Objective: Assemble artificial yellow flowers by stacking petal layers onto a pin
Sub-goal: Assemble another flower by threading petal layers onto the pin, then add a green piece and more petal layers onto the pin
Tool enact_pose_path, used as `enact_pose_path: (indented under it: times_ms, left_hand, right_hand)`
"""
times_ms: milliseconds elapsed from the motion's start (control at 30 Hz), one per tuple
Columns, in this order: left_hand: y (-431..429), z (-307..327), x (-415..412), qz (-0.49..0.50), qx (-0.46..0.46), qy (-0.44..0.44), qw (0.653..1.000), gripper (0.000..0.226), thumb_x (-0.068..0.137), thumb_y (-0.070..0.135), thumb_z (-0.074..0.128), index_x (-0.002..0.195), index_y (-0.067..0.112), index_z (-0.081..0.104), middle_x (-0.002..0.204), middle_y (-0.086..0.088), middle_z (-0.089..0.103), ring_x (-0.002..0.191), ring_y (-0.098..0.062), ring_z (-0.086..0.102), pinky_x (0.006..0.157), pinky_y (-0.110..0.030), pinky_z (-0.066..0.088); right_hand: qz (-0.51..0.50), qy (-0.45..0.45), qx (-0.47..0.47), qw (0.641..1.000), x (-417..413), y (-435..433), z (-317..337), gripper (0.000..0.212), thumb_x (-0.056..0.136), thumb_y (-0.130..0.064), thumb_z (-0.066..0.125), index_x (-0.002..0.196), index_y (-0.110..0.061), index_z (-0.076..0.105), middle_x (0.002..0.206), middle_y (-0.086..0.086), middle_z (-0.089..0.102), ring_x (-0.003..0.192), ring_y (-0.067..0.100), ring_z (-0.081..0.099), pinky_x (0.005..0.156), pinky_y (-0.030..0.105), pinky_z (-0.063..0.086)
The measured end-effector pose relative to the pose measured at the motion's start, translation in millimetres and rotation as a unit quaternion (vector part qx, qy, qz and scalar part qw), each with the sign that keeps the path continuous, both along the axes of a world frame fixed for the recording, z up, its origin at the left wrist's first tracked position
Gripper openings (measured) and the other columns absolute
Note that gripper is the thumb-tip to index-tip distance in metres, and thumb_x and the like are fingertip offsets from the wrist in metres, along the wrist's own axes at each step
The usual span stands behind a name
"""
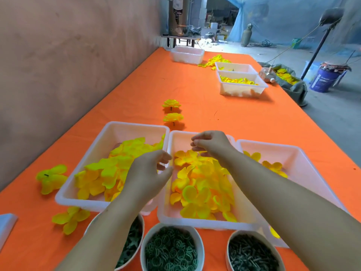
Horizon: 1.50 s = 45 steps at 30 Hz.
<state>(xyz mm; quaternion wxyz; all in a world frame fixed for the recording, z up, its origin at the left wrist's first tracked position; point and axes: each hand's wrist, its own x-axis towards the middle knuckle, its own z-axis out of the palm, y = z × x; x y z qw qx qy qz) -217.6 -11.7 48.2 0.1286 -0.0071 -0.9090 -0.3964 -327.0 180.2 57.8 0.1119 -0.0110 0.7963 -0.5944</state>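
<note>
Petal layers in yellow lie heaped in white trays on a long table covered in orange cloth. The table runs along a bare brownish wall. Beyond its far end are a concrete floor, blue sheeting and a metal urn.

Three trays sit side by side near the person: left tray, middle tray and right tray, the last holding only a few petals. More trays stand well apart, farther down the table. In front, three round bowls hold green star pieces, green rings and dark pins. Two finished flowers rest beyond the trays.

The left hand hovers over the gap between the left and middle trays, fingers loosely curved, thumb apart. The right hand hangs above the middle tray, fingertips drawn together; whether they pinch anything I cannot tell.
</note>
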Motion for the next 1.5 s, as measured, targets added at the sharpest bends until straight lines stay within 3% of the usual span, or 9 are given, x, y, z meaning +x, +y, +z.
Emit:
enact_pose_path:
  times_ms: [233,433,667,800,967,1100,1267,1400,1500]
  left_hand:
    - [17,9,40,-0.053,0.019,-0.005,0.998,0.011,0.085,0.022,0.075,0.093,0.028,0.069,0.093,0.015,0.071,0.079,0.006,0.066,0.074,-0.025,0.052]
    - [22,-6,102,-0.069,0.069,-0.008,0.995,0.014,0.086,0.018,0.075,0.087,0.032,0.070,0.088,0.017,0.072,0.079,0.004,0.068,0.071,-0.028,0.054]
    - [33,-11,147,-0.102,0.110,0.001,0.989,0.012,0.087,0.019,0.073,0.089,0.031,0.073,0.087,0.021,0.073,0.081,0.002,0.070,0.071,-0.023,0.054]
    - [42,-14,171,-0.130,0.172,0.020,0.976,0.006,0.091,0.028,0.071,0.088,0.027,0.075,0.086,0.013,0.075,0.082,-0.006,0.072,0.074,-0.029,0.056]
    - [61,-27,201,-0.208,0.285,0.025,0.935,0.046,0.082,0.062,0.063,0.102,0.022,0.074,0.102,0.005,0.073,0.097,-0.014,0.070,0.080,-0.026,0.055]
    - [93,-48,215,-0.223,0.274,0.012,0.936,0.032,0.090,0.050,0.053,0.111,0.028,0.066,0.104,0.007,0.072,0.102,-0.015,0.068,0.090,-0.043,0.053]
    - [107,-59,210,-0.216,0.312,0.039,0.924,0.030,0.100,0.044,0.040,0.090,0.028,0.063,0.079,-0.006,0.070,0.070,-0.042,0.059,0.069,-0.059,0.049]
    - [104,-56,202,-0.220,0.328,0.017,0.919,0.033,0.104,0.031,0.037,0.084,0.025,0.063,0.067,-0.018,0.059,0.064,-0.015,0.060,0.070,-0.031,0.051]
    - [102,-54,201,-0.241,0.322,0.013,0.916,0.033,0.104,0.026,0.035,0.085,0.021,0.061,0.058,-0.002,0.052,0.065,-0.031,0.059,0.067,-0.038,0.048]
  right_hand:
    - [0.070,0.083,0.127,0.986,113,58,1,0.012,0.089,-0.011,0.070,0.090,-0.022,0.074,0.088,-0.001,0.077,0.076,0.012,0.075,0.059,0.015,0.046]
    - [0.101,0.115,0.301,0.941,198,100,-10,0.015,0.082,-0.016,0.074,0.079,-0.030,0.073,0.076,-0.014,0.071,0.061,-0.002,0.066,0.065,0.021,0.049]
    - [0.124,0.106,0.515,0.841,228,101,-39,0.036,0.086,-0.028,0.068,0.123,-0.028,0.067,0.122,-0.001,0.063,0.114,0.020,0.057,0.091,0.033,0.049]
    - [0.100,0.131,0.540,0.825,231,94,-50,0.034,0.090,-0.023,0.063,0.123,-0.029,0.066,0.124,0.003,0.059,0.113,0.025,0.058,0.086,0.032,0.049]
    - [0.051,0.179,0.540,0.821,240,94,-55,0.020,0.094,-0.029,0.060,0.108,-0.033,0.073,0.114,-0.004,0.060,0.105,0.021,0.059,0.069,0.027,0.039]
    - [0.026,0.188,0.517,0.834,247,96,-56,0.015,0.091,-0.034,0.065,0.102,-0.035,0.075,0.109,-0.007,0.060,0.103,0.018,0.059,0.067,0.026,0.035]
    - [-0.005,0.177,0.468,0.866,250,99,-52,0.003,0.084,-0.030,0.069,0.084,-0.031,0.071,0.095,-0.008,0.067,0.096,0.016,0.060,0.065,0.028,0.037]
    - [-0.010,0.198,0.443,0.874,250,99,-51,0.007,0.090,-0.030,0.064,0.093,-0.030,0.069,0.099,-0.008,0.070,0.098,0.017,0.061,0.070,0.030,0.044]
    - [-0.013,0.213,0.412,0.886,250,96,-49,0.008,0.095,-0.028,0.059,0.098,-0.028,0.066,0.097,-0.003,0.071,0.095,0.022,0.062,0.072,0.037,0.050]
